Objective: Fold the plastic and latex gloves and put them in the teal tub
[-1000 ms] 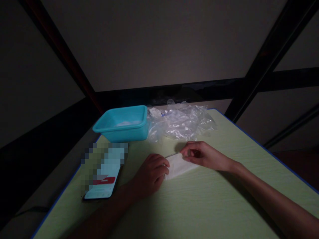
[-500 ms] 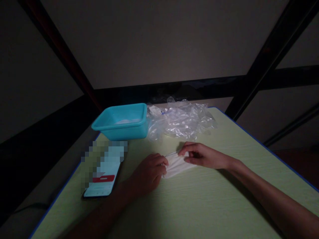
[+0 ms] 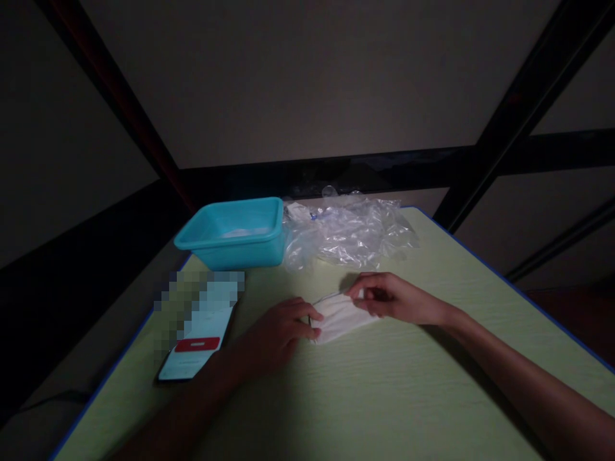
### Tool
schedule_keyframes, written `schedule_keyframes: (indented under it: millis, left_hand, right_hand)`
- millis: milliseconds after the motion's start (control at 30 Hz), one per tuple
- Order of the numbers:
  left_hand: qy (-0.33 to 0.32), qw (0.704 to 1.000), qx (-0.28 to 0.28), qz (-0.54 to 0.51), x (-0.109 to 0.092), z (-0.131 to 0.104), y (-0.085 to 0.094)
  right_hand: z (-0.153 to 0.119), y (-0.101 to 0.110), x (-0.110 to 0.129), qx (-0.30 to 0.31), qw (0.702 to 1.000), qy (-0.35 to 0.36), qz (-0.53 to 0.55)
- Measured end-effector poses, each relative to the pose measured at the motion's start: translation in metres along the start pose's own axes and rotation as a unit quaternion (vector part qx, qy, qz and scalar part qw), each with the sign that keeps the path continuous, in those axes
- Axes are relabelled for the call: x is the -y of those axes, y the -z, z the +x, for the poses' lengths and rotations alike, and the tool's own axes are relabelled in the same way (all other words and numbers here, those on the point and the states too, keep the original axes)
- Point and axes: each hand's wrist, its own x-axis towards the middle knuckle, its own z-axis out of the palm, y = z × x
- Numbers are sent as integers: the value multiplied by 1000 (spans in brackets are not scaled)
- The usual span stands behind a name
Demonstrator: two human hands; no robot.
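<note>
Seems to be straightening a creased white cloth (image 3: 339, 318) on the surface (image 3: 413, 384), with left hand (image 3: 283, 330) touching its left end, grip impossible to tell, and right hand (image 3: 396, 301) pinching its far edge, likely needing even tension next.

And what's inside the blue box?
Something white lies low in the blue box, but it's too dim to say what. The near wall hides part of the bottom, so whatever is there can't be seen.
</note>
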Motion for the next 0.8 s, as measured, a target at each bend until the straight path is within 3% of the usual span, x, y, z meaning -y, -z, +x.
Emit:
schedule_keyframes:
  millis: [100, 233, 500, 800]
  left_hand:
    - [3, 1000, -12, -14, 0, -1, -2]
    - [3, 1000, -23, -17, -3, -1, -2]
    - [11, 999, -29, -22, -5, 1, -2]
    - [16, 1000, -16, -19, -6, 1, -1]
  right_hand:
    - [0, 5, 0, -51, 994, -53, 84]
    - [-2, 16, -1, -147, 986, -76, 6]
    - [-4, 18, -6, -150, 978, -117, -89]
    - [-3, 13, -9, -138, 982, -119, 51]
